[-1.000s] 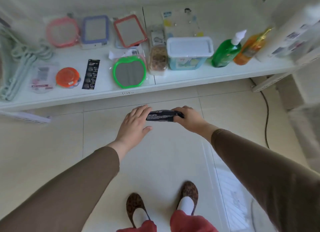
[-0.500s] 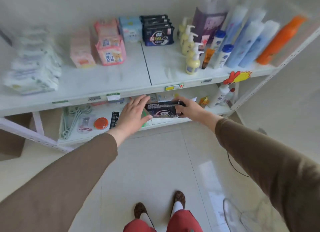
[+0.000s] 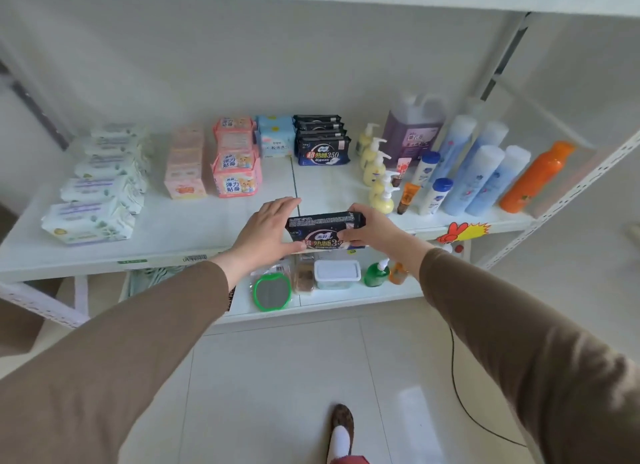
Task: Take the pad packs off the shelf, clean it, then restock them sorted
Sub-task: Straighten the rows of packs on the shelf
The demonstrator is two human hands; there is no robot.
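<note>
Head view: a white shelf (image 3: 194, 228) fills the frame, with a lower shelf (image 3: 346, 299) beneath it and pale floor tiles (image 3: 277, 377) below.
Shelf stock, left: white wipe packs (image 3: 100, 183) lie in a slanting row, well apart from the hands.
Shelf stock, right: tall blue bottles (image 3: 481, 172), an orange bottle (image 3: 535, 176) and cream pump bottles (image 3: 375, 167) stand together.
Sorted pads: pink pad packs (image 3: 237, 162), pale peach packs (image 3: 185, 165), light blue packs (image 3: 275, 136) and a row of dark pad packs (image 3: 322, 141) sit at the back, each colour in its own column.
Held pack: a dark pad pack (image 3: 325, 229) hovers over the shelf's front edge, in line with the dark row but well short of it.
Left hand (image 3: 266, 235): fingers straight and close together, palm flat against the pack's left end, not wrapped round it.
Right hand (image 3: 367, 229): fingers curled over the pack's right end, thumb across its front, carrying it.
Step in hand: restocking, judging by the sorted columns; the shelf surface looks wiped.
Next move: likely carry the pack back and set it upright, just in front of the dark row, label facing out, without knocking the pump bottles beside it.
</note>
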